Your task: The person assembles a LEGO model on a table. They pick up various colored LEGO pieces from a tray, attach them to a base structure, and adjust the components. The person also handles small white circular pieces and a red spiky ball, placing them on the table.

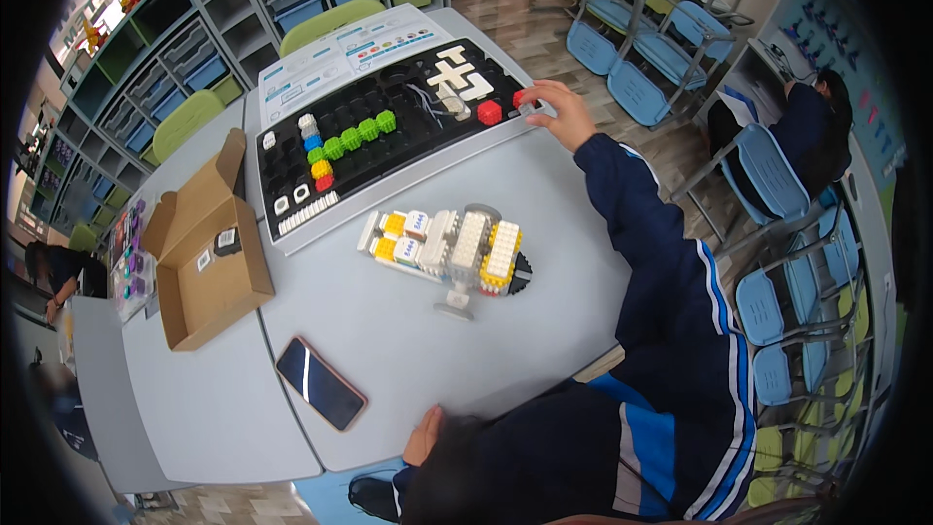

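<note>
My right hand (pixel 559 113) reaches to the far right corner of a black parts tray (pixel 369 167) with a grey rim. Its fingers close at a small red block (pixel 518 99); whether the block is lifted from the tray I cannot tell. Beside it sits another red block (pixel 489 113). My left hand (pixel 423 436) rests at the table's near edge, fingers stretched out, partly hidden, with nothing visible in it. Between the hands stands a wheeled model (pixel 470 245) of white, yellow and grey bricks. A row of green blocks (pixel 360 134) and several white pieces (pixel 465 76) lie in the tray.
A dark phone (pixel 322 382) lies left of the model. Farther left is an open cardboard box (pixel 214 277). A printed sheet (pixel 340 53) lies behind the tray. Blue chairs (pixel 637 92) stand at the right, where another person (pixel 792 126) sits. Shelves with bins (pixel 190 58) line the back left.
</note>
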Action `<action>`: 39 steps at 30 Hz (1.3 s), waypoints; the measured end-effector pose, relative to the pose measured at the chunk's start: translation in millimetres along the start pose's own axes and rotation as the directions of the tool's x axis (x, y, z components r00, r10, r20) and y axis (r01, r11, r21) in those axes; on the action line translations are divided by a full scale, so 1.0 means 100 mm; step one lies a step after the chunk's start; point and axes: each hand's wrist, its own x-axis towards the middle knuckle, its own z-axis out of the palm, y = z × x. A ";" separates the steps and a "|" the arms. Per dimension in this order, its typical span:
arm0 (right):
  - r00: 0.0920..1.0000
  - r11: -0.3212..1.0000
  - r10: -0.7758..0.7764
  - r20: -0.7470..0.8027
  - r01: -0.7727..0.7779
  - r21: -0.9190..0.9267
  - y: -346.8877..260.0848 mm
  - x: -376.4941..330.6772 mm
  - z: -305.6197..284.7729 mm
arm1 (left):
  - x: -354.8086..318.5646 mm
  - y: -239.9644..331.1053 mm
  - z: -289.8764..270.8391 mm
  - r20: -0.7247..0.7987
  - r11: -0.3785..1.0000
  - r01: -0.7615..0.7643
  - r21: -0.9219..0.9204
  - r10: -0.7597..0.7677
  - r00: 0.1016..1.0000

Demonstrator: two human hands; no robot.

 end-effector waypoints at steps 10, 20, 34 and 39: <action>0.989 0.982 0.029 0.144 -0.002 -0.190 0.43 0.31 0.42 | -0.41 -0.13 0.18 0.328 0.979 0.189 0.081 -0.205 0.922; 0.975 0.994 0.038 0.219 -0.014 -0.111 0.30 0.39 0.42 | -0.51 -0.13 0.20 0.405 0.967 0.240 0.081 -0.252 0.879; 0.973 0.999 0.010 0.232 -0.020 0.042 -0.34 0.72 0.53 | -0.67 -0.20 0.23 0.428 0.951 0.303 0.061 -0.299 0.853; 0.915 0.941 -0.101 0.390 -0.040 0.336 -1.26 1.03 1.31 | -0.80 -0.17 0.25 0.406 0.940 0.331 0.085 -0.336 0.850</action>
